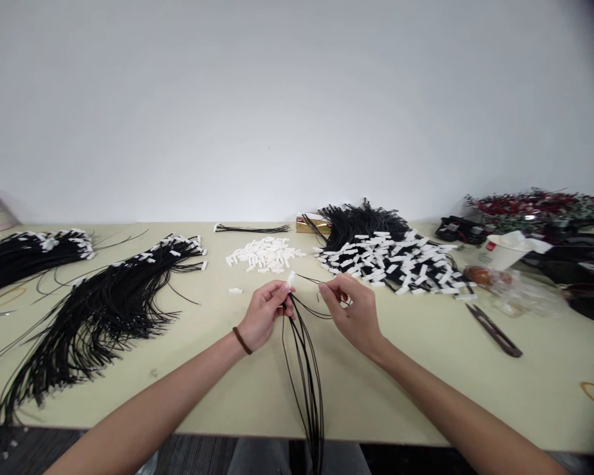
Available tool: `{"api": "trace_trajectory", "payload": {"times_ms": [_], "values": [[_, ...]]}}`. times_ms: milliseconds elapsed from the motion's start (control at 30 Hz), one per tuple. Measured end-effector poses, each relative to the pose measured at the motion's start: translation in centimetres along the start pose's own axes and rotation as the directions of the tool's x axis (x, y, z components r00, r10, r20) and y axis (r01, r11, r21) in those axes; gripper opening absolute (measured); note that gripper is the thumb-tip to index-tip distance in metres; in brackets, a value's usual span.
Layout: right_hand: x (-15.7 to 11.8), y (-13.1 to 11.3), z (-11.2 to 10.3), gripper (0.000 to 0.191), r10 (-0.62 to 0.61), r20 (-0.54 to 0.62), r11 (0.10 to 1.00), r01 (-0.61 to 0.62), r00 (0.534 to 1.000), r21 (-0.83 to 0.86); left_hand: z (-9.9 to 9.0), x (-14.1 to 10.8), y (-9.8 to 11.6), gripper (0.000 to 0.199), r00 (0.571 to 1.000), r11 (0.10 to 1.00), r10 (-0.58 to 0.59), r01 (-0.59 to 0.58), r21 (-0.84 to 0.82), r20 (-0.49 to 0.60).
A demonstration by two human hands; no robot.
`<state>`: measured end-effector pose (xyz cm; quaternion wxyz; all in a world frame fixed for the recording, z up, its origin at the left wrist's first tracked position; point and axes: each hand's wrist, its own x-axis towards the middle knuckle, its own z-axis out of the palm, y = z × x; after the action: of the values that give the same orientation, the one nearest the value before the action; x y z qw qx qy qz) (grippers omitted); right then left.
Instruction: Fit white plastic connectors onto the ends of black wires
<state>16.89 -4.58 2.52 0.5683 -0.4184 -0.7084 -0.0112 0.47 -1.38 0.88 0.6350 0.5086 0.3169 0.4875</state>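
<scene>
Between the thumb and fingers of my left hand (266, 310) is a white plastic connector (291, 280). Several black wires (306, 369) run from it and hang down over the table's front edge. My right hand (351, 307) pinches a thin black wire (309, 280) just to the right of the connector; whether that wire's end sits in the connector I cannot tell. Just beyond my hands lies a pile of loose white connectors (267, 254), and a single white connector (236, 290) rests left of my left hand.
At left lie two bundles of black wires (113, 310) with white connectors. A heap of wired connectors (400, 264) is at right, near thread snips (494, 331), a paper cup (504, 251) and a plastic bag (529, 293). A small gold box (312, 223) stands by the wall.
</scene>
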Motion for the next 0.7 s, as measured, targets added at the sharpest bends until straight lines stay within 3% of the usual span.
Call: {"api": "trace_trajectory", "payload": {"times_ms": [167,467,700], "values": [[-0.07,-0.01,-0.06,0.026,0.031,0.094,0.999,-0.03,0.995,-0.014,0.04,-0.07,0.1,0.031,1.0,0.999,0.016,-0.016,0.032,-0.005],[-0.18,0.04,-0.06,0.027,0.059,0.164,0.997,-0.051,0.985,-0.052,0.06,-0.08,0.08,0.032,1.0,1.0,0.014,-0.014,0.025,-0.003],[-0.12,0.35,-0.19,0.026,0.015,0.208,0.997,0.001,0.978,-0.079,-0.16,-0.11,0.13,0.03,1.0,0.997,0.01,-0.012,0.074,0.029]]}}
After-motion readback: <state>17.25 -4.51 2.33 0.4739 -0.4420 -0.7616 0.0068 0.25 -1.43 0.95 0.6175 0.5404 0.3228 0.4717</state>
